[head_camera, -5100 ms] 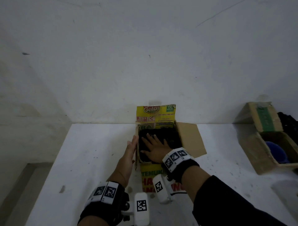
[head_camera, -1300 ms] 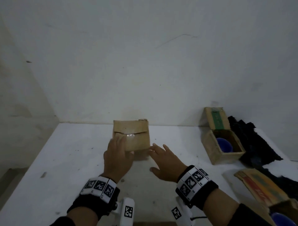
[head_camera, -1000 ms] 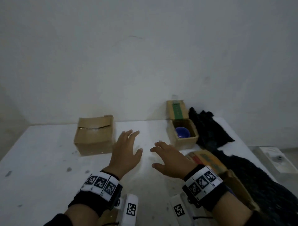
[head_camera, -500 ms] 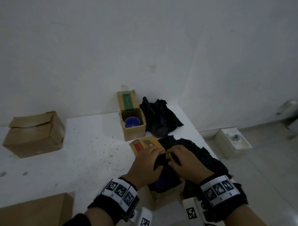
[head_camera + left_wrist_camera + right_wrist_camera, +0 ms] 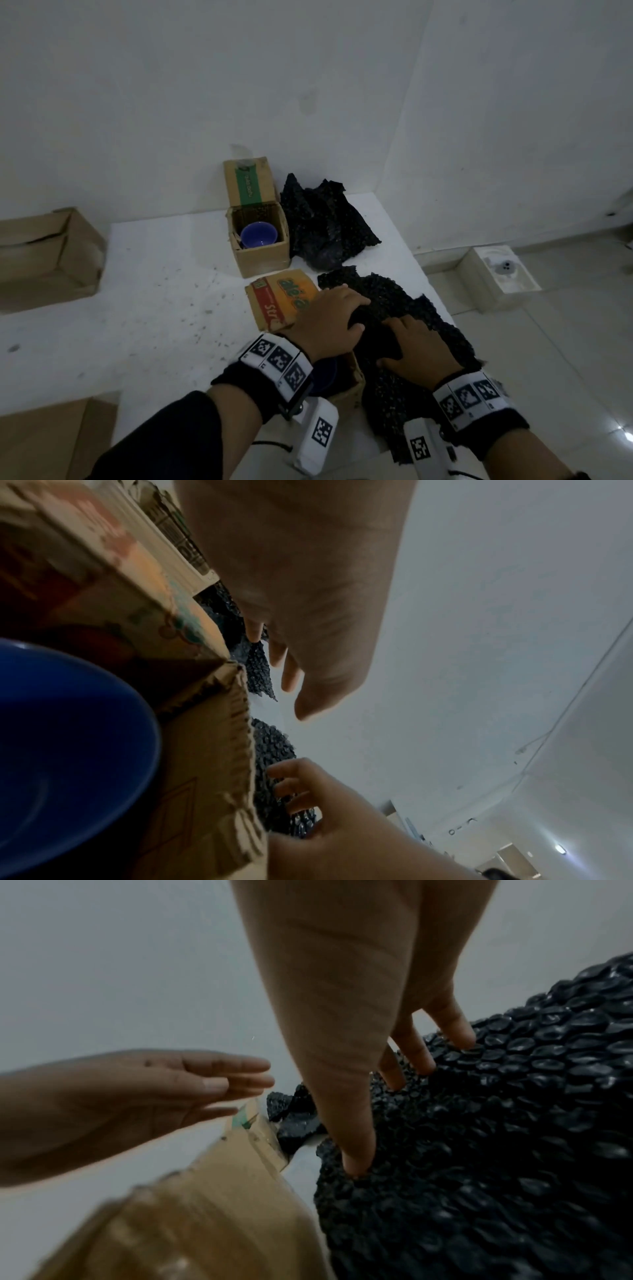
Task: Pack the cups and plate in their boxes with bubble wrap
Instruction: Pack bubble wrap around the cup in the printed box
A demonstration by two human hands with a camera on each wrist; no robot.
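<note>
My left hand [image 5: 329,318] hovers with straight fingers over the orange printed flap [image 5: 284,301] of the near cardboard box [image 5: 205,764]. A blue cup [image 5: 68,737] sits inside this box, just under my left wrist. To the right of the box lies a black bubble wrap sheet [image 5: 394,301]. My right hand [image 5: 418,353] rests on it, fingers spread, fingertips [image 5: 462,1039] and thumb digging into the bubbles [image 5: 496,1150]. Further back, a second open box [image 5: 260,260] holds another blue cup [image 5: 258,234]. No plate is in view.
A crumpled black wrap piece [image 5: 325,229] lies right of the far box. A closed brown box [image 5: 44,253] stands at the left and more cardboard [image 5: 44,442] at the lower left. The white table's edge [image 5: 421,274] runs close to the right, with floor beyond.
I closed the first box, then turned right to the near cup box. In the last half second both hands shifted right from above the cup onto the bubble wrap sheet.
</note>
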